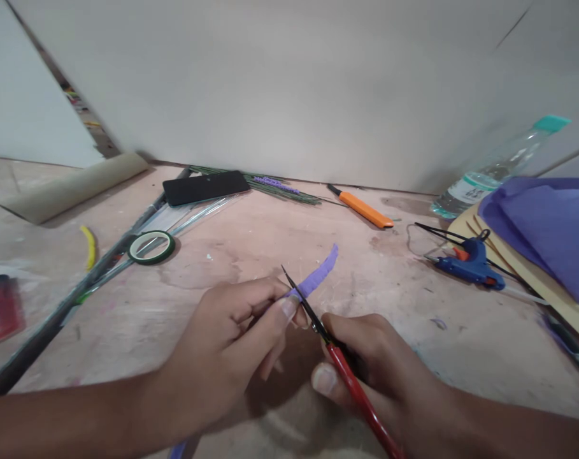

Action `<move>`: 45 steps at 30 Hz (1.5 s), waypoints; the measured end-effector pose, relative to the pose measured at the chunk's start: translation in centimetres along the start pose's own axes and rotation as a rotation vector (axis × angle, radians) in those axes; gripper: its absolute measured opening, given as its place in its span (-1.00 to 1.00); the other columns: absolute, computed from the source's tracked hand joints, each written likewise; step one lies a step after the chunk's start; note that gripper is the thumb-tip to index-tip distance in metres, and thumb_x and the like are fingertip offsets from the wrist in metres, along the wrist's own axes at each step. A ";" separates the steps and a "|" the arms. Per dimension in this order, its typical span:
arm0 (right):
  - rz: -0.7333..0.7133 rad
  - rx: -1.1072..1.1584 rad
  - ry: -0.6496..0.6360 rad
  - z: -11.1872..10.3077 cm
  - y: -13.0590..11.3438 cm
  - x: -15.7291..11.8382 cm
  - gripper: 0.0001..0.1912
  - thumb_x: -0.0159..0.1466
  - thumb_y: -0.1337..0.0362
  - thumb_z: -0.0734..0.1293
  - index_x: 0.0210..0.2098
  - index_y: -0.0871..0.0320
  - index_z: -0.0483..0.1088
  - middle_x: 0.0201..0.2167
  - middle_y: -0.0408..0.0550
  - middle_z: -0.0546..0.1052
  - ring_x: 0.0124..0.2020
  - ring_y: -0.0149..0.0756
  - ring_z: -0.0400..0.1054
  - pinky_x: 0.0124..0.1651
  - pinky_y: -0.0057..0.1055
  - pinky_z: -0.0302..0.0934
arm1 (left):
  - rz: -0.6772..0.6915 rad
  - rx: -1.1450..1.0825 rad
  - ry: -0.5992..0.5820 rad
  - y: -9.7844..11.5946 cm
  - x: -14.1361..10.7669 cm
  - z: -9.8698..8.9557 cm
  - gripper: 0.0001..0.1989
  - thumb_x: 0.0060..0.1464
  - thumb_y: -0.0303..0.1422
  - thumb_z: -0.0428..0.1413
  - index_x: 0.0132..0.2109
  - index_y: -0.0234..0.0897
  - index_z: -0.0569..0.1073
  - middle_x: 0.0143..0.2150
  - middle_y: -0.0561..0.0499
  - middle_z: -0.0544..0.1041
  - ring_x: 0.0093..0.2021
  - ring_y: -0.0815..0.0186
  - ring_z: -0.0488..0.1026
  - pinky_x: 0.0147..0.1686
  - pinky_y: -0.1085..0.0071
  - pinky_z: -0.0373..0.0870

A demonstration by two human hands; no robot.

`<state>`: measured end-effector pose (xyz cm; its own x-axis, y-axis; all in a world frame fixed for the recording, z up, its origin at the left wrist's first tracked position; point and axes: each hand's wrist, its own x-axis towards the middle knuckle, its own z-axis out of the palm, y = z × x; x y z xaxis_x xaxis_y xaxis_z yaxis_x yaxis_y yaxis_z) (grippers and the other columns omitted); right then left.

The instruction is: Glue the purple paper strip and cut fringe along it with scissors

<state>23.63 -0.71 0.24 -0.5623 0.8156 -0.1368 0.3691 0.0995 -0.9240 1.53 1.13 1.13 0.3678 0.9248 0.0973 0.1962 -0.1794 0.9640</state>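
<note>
Strip point(321, 274) of purple, pinched between thumb and fingers of left hand point(232, 347), free end pointing away from both hands. Scissors point(356, 389) gripped by red handles in right hand point(382, 360), blades across strip just beside left thumb; cannot tell whether blades are parted. Beyond left hand and to its left: tape point(170, 248), phone point(206, 188) and tube point(83, 188). Beyond both hands: green stems point(289, 191) with purple bits. Beyond right hand: orange cutter point(365, 210). Farther right of right hand: blue glue gun point(475, 266), purple sheets point(551, 223) and, beyond, tilted bottle point(480, 175).
</note>
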 end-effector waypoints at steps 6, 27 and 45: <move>0.000 -0.029 0.016 0.2 0.7 0.0 -0.43 0.48 -0.23 0.37 -0.42 0.09 0.33 -0.48 -0.15 0.39 -0.46 -0.33 0.26 -0.34 -0.37 0.22 | 0.000 0.024 -0.009 0.0 -0.3 0.0 -0.59 0.41 -0.37 0.00 -0.48 -0.23 0.38 -0.70 0.22 0.35 -0.69 0.53 0.23 -0.66 0.63 0.14; -0.011 0.013 -0.010 0.3 0.6 0.3 -0.34 0.48 -0.36 0.33 -0.36 0.12 0.44 -0.46 -0.13 0.45 -0.46 -0.34 0.30 -0.33 -0.38 0.25 | -0.049 -0.061 -0.036 -1.0 -0.7 -0.2 -0.52 0.46 -0.25 0.03 -0.49 -0.23 0.37 -0.64 0.20 0.36 -0.67 0.53 0.21 -0.70 0.60 0.10; -0.049 0.153 -0.017 0.1 0.3 0.4 -0.57 0.50 -0.02 0.47 -0.36 0.13 0.43 -0.40 -0.17 0.50 -0.41 -0.38 0.31 -0.30 -0.44 0.23 | -0.028 -0.134 -0.019 -0.8 -0.2 -0.2 -0.54 0.44 -0.29 0.06 -0.50 -0.26 0.41 -0.62 0.18 0.39 -0.62 0.53 0.26 -0.61 0.61 0.16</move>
<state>23.43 -0.41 -0.18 -0.5897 0.8020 -0.0947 0.2243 0.0500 -0.9732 1.15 1.17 0.43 0.3809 0.9222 0.0666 0.0840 -0.1062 0.9908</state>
